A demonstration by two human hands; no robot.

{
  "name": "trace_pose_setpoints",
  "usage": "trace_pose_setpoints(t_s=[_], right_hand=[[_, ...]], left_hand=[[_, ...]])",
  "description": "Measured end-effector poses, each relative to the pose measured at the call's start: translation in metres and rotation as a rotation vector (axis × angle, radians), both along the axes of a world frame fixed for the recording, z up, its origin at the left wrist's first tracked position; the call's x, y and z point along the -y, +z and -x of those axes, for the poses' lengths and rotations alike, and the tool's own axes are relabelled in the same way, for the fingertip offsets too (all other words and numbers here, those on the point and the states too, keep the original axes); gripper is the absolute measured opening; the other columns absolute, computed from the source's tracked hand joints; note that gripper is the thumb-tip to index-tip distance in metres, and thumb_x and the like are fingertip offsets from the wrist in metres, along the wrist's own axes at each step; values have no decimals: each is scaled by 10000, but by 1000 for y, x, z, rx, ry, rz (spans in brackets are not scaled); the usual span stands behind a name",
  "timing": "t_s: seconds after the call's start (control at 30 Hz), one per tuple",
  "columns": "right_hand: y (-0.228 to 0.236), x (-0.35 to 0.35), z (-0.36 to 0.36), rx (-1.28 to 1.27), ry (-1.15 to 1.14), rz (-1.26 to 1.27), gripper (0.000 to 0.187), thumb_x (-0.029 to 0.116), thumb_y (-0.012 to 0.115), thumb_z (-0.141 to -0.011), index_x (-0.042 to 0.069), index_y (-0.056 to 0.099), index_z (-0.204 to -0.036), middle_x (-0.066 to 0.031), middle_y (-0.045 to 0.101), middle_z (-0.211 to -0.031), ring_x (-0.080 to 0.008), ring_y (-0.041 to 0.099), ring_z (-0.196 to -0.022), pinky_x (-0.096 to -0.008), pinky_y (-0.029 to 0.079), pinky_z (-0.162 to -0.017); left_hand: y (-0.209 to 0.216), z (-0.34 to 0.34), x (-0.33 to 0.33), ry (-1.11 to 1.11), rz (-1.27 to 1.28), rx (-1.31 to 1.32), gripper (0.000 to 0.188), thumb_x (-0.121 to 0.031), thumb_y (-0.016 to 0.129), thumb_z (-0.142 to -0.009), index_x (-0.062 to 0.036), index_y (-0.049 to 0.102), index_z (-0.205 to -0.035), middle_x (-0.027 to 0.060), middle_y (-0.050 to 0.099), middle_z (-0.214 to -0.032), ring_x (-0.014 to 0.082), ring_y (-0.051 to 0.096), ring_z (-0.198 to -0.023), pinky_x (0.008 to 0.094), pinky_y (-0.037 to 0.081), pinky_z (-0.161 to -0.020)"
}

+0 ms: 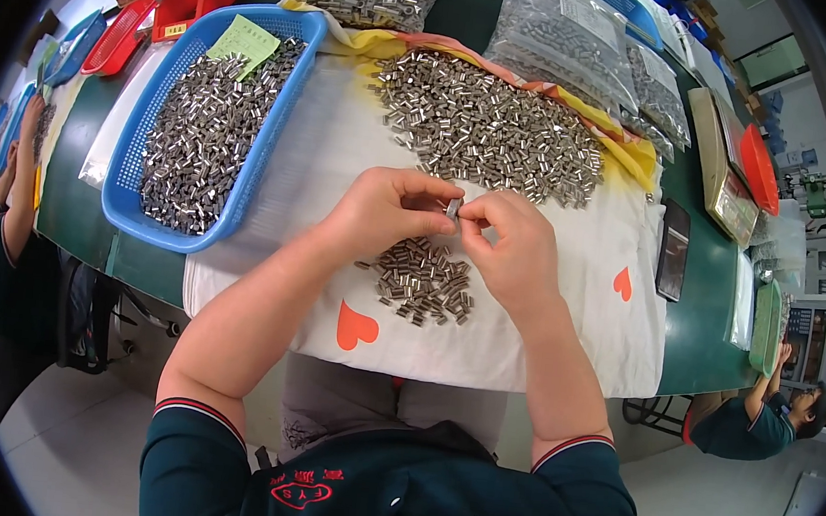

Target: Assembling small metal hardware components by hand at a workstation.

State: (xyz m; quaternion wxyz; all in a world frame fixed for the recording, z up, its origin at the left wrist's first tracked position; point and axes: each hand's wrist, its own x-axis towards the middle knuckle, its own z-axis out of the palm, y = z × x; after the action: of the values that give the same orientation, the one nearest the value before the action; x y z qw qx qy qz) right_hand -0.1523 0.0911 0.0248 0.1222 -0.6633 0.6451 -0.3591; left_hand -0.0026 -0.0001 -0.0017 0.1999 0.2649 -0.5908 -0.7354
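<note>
White cloth (pixel 611 349) spreads across my remote view: left hand (pixel 378 211) and right hand (pixel 520 248) both pinch one piece (pixel 454 208); pile (pixel 421 283) at six o'clock, basket (pixel 129 174) at ten.

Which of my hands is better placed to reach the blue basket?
Probably your left hand: it is nearer the blue basket, while your right hand sits farther across. Both meet at a metal piece.

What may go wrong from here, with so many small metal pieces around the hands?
The metal piece held between the left hand and right hand might slip and get lost in the small pile below.
Both piles lie loose on the white cloth, so a bump or tug could perhaps mix the small pile with the large pile.
</note>
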Motion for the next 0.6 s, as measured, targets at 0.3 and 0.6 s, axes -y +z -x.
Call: trace_pose_setpoints(t_s=[0.3,0.6], right_hand=[[7,0,14,363,27,-208,101,28,629,-703,6,599,-797,-30,600,-711,-108,541,-637,-230,425,-581],[-18,15,43,-85,-176,-140,131,77,622,-705,31,605,-827,-56,579,-733,-165,550,-645,-269,433,-611]], left_hand=[[-1,-1,-2,-29,-42,-26,316,-34,684,-716,7,596,-1016,32,614,-831,67,564,-744,195,469,-668],[12,0,-5,-224,195,93,312,-41,705,-698,-9,603,-991,4,604,-816,45,538,-733,203,456,-680]])
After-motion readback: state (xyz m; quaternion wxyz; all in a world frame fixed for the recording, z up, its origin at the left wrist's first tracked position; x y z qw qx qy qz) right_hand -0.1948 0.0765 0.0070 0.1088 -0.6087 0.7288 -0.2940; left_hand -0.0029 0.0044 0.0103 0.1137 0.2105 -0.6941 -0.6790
